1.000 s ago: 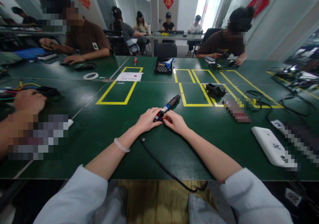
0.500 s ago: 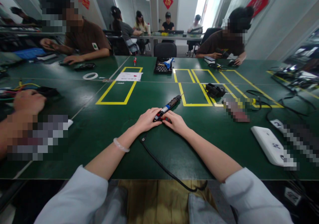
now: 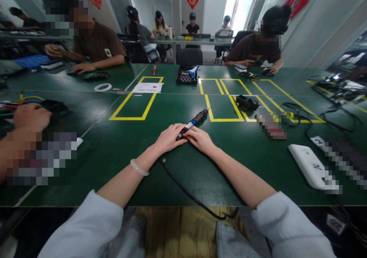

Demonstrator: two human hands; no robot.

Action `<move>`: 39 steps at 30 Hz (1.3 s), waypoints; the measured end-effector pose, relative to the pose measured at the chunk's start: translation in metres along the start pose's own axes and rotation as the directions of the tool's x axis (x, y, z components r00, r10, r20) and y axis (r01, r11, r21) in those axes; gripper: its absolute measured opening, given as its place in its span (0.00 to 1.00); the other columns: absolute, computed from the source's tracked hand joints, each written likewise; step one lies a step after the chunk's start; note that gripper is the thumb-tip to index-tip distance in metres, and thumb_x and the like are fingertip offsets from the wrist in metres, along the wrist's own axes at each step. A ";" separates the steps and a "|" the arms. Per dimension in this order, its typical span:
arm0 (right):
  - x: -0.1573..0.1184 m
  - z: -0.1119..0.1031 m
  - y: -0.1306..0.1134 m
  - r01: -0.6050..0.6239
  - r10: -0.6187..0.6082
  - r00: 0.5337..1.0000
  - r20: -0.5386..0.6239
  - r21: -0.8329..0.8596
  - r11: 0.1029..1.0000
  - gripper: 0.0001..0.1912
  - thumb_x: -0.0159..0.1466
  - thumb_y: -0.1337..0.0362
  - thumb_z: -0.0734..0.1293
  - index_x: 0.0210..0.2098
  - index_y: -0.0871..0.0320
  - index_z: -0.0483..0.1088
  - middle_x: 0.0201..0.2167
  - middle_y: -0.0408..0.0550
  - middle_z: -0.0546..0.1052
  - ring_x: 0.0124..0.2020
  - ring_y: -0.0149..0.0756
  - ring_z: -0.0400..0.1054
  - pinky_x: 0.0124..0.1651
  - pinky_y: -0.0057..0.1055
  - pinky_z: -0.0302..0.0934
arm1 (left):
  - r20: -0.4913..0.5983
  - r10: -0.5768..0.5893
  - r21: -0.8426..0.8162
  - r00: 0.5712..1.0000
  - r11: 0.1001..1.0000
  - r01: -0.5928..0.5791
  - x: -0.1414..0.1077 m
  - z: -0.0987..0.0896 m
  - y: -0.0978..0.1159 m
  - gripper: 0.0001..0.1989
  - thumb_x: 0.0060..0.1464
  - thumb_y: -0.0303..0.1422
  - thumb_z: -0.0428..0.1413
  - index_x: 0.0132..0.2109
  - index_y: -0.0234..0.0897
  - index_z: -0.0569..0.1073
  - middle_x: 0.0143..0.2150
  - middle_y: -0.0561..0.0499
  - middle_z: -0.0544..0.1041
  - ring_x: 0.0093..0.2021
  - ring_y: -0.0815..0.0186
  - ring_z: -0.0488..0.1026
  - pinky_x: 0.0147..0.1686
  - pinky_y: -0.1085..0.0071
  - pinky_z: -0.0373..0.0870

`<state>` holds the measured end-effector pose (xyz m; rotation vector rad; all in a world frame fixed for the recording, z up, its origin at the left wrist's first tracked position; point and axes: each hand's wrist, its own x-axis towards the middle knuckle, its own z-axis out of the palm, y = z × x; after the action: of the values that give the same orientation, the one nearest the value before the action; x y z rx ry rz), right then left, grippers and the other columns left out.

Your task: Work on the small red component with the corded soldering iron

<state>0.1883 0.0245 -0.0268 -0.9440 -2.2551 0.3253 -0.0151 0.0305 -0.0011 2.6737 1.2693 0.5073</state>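
Bracing the tool (image 3: 197,117) on the bench (image 3: 114,147), I have both hands at its rear end. The left hand (image 3: 169,138) is closed around that end; the right hand (image 3: 203,140) has its fingertips brought in against the near side. Whether they pinch a part or only press, I cannot tell. The tool lies at a slant directly ahead, shaft pointing away and to the right.

Status, in my judgement: work on the tool is under way, not complete. Done: the front section looks whole, shaft in place. Unconfirmed: the rear end — small red and dark parts show there, but the fingers cover most of it. Open: the cable (image 3: 183,191) has its near end by the left wrist, and I see no connection to the tool. The tool is also outside the yellow frames (image 3: 150,106); the tray (image 3: 187,81) and black holder (image 3: 246,103) stand well apart, beyond both hands' reach as posed.
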 end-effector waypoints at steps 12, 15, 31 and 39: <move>-0.003 -0.004 -0.003 -0.105 0.106 0.994 -0.022 0.067 0.992 0.08 0.66 0.67 0.61 0.43 0.56 0.70 0.42 0.47 0.72 0.37 0.33 0.67 0.41 0.28 0.60 | 0.020 -0.098 0.099 0.995 0.991 0.095 0.007 -0.001 0.007 0.29 0.59 0.45 0.52 0.65 0.46 0.58 0.57 0.46 0.65 0.53 0.56 0.66 0.48 0.63 0.68; -0.004 -0.005 -0.001 -0.141 0.141 0.990 0.001 0.066 0.988 0.08 0.66 0.66 0.61 0.44 0.56 0.69 0.39 0.46 0.71 0.32 0.31 0.65 0.39 0.28 0.59 | 0.026 -0.127 0.134 0.992 0.983 0.122 0.007 -0.006 -0.001 0.30 0.58 0.45 0.53 0.65 0.46 0.58 0.57 0.46 0.65 0.53 0.56 0.66 0.49 0.63 0.68; -0.005 -0.005 0.003 -0.148 0.147 0.989 0.016 0.094 0.985 0.08 0.66 0.67 0.61 0.42 0.56 0.70 0.35 0.44 0.70 0.31 0.30 0.63 0.37 0.26 0.57 | -0.188 -0.602 0.189 0.776 0.753 0.630 -0.034 -0.049 -0.128 0.32 0.55 0.50 0.52 0.62 0.40 0.65 0.56 0.35 0.65 0.54 0.43 0.66 0.48 0.51 0.65; -0.005 -0.005 0.003 -0.148 0.148 0.989 0.015 0.096 0.984 0.07 0.65 0.67 0.62 0.41 0.57 0.70 0.34 0.44 0.70 0.31 0.29 0.63 0.36 0.26 0.57 | -0.369 -0.741 0.119 0.561 0.561 0.819 -0.056 -0.060 -0.150 0.29 0.54 0.49 0.53 0.58 0.37 0.67 0.56 0.31 0.67 0.54 0.37 0.64 0.48 0.43 0.62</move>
<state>0.1960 0.0226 -0.0271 -1.0626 -2.1596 0.5007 -0.1785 0.0809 0.0020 1.8546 2.5866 0.5877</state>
